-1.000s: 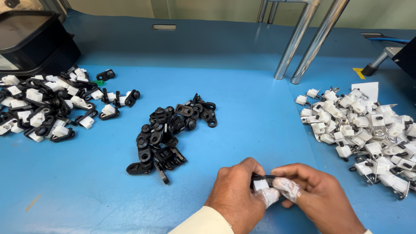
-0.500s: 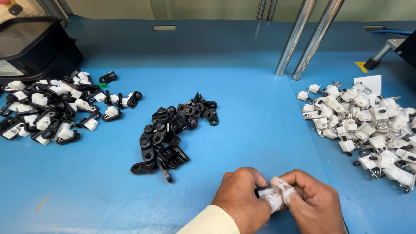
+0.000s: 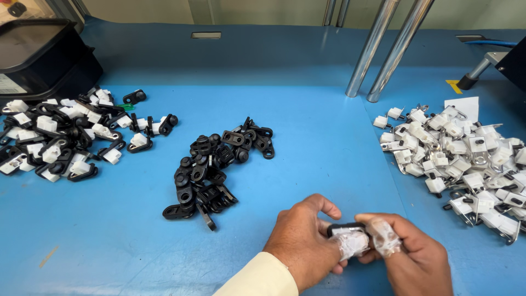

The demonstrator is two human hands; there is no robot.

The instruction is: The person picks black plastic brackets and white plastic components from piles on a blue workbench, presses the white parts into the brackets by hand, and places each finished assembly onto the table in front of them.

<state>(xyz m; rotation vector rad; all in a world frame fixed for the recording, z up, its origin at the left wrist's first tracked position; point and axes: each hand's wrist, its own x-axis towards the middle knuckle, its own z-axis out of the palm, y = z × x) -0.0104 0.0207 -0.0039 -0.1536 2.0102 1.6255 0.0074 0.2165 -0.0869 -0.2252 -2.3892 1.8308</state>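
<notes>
A: Head view. Both hands low in frame, meeting over the blue table. Left hand and right hand pinch one small black clip between them.

B: Finger state?

A: Left fingers curled, thumb tip wrapped in white tape, pressed against the clip from its left side. Right thumb, also taped, presses in from the right. Both hands are clamped on the clip; no gap shows between fingertips and part. Left index finger is lifted above the clip, not touching it.

B: How much of the clip shows?

A: Only the top edge, a dark bar between the two taped thumbs. The rest is hidden by fingers; I cannot tell whether a white piece is fitted to it.

B: Around the hands?

A: Pile of loose black clips up and left of the left fingers, near but apart. Pile of white-and-metal parts up and right of the right fingers, nearest pieces just beyond the right knuckles. Pile of mixed black-and-white pieces far left of the left hand, well apart. Black case behind that pile. Two chrome posts well beyond the fingers, leaning right.

B: Sleeve?

A: Cream cuff on the left wrist, bottom edge.
</notes>
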